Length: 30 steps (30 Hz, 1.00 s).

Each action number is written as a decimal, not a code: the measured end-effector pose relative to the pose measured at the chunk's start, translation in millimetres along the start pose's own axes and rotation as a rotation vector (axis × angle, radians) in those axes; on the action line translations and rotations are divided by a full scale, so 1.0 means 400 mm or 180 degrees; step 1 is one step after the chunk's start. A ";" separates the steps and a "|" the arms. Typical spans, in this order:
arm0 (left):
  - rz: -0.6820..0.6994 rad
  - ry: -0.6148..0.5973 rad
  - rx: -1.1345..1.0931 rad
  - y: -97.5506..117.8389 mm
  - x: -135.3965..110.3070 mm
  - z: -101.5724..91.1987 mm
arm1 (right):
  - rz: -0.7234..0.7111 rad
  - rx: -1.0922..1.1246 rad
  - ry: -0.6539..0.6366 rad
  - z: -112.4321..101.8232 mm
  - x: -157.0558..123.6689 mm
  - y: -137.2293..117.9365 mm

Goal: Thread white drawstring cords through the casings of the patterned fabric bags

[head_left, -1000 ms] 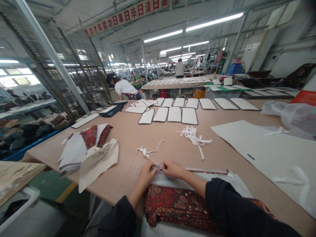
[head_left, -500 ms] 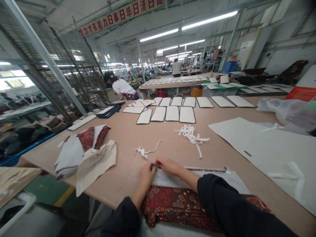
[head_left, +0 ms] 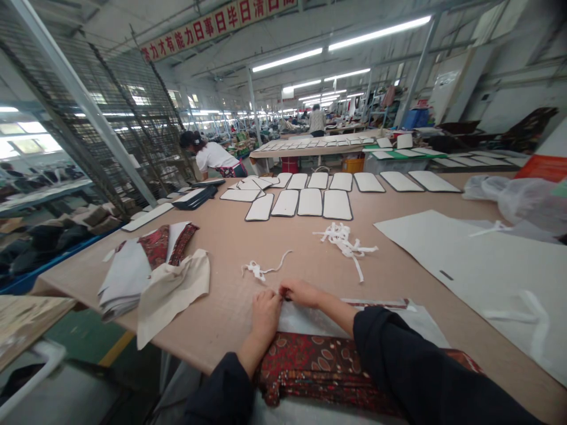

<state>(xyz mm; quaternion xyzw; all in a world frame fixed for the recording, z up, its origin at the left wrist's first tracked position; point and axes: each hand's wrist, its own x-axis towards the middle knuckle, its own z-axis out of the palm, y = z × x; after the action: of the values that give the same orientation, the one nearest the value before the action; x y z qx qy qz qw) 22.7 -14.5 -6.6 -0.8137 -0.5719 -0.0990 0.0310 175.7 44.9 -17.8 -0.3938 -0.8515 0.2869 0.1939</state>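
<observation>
My left hand (head_left: 264, 311) and my right hand (head_left: 300, 292) meet at the far corner of a white fabric piece (head_left: 305, 321) on the brown table (head_left: 230, 236). Both pinch that corner, fingers closed together. The white piece lies on a stack of red patterned fabric (head_left: 319, 366) at the table's near edge. Dark sleeves cover both my forearms. A short knotted white strip (head_left: 261, 270) lies just beyond my fingers.
A pile of white and red pieces with a cream cloth (head_left: 153, 274) sits at the left. A tangle of white strips (head_left: 345, 242), rows of white panels (head_left: 310, 202), a large white sheet (head_left: 482, 265) and a plastic bag (head_left: 518, 198) lie farther off. A person (head_left: 212, 158) bends at the far left.
My hands have stayed at the white piece's corner, drawing slightly closer together. The view has shifted a little.
</observation>
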 end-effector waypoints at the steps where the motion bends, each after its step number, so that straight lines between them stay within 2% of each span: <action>1: -0.0003 -0.0021 0.0001 0.000 0.000 0.000 | -0.0035 -0.0028 -0.0019 0.000 0.004 0.002; 11: 0.0115 -0.0038 0.0071 0.001 -0.006 0.000 | -0.0063 -0.0162 -0.0332 -0.019 0.028 -0.009; 16: 0.0142 -0.0038 0.0180 0.001 -0.009 0.000 | 0.0174 -0.0181 -0.0472 -0.022 0.034 -0.001; 24: 0.0655 0.0000 0.0450 0.014 -0.013 -0.017 | 0.0313 -0.0412 -0.0694 -0.024 0.061 -0.013; 27: 0.0713 0.0009 0.0550 0.018 -0.011 -0.017 | 0.0464 -0.0481 -0.0702 -0.024 0.066 -0.028; 30: 0.0683 -0.0059 0.0576 0.018 -0.008 -0.015 | 0.0564 -0.0460 -0.0531 -0.024 0.062 -0.033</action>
<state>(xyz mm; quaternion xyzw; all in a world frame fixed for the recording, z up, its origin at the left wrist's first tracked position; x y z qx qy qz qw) 27.4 -21.0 -0.8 -0.8650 -0.4884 -0.0357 0.1094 158.5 60.4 0.7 -0.4551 -0.8450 0.2726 0.0674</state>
